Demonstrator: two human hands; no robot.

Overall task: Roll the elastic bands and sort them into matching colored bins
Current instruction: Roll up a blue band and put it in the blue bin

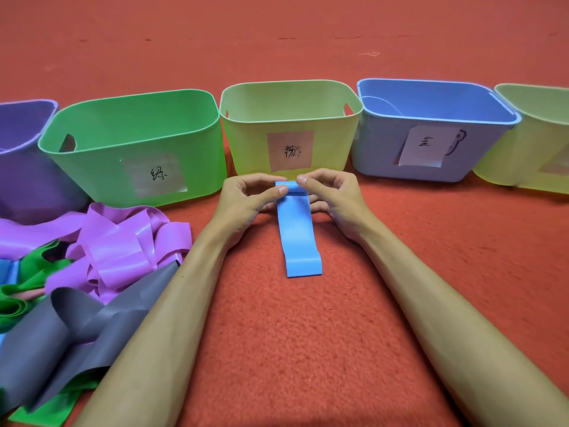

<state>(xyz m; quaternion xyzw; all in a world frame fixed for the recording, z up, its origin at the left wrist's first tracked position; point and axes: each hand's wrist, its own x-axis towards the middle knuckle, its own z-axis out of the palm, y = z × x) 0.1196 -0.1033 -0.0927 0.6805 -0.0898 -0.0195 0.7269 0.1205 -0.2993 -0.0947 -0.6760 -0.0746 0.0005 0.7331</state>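
A flat blue elastic band [298, 238] lies lengthwise on the red carpet in front of me. Its far end is folded over into a small first turn. My left hand [249, 198] pinches that folded end from the left with thumb and fingers. My right hand [331, 192] pinches it from the right. Behind my hands stands a row of bins: purple [21, 180], green [92, 167], yellow-green with a pink label [246, 143], blue [378, 149] and another yellow-green one [523, 155].
A tangled heap of loose bands lies at the left: pink-purple [123, 245], grey [77, 328], green [30, 272] and a bit of blue [7, 272]. The red carpet [292, 349] stretches between my forearms and beyond the bins.
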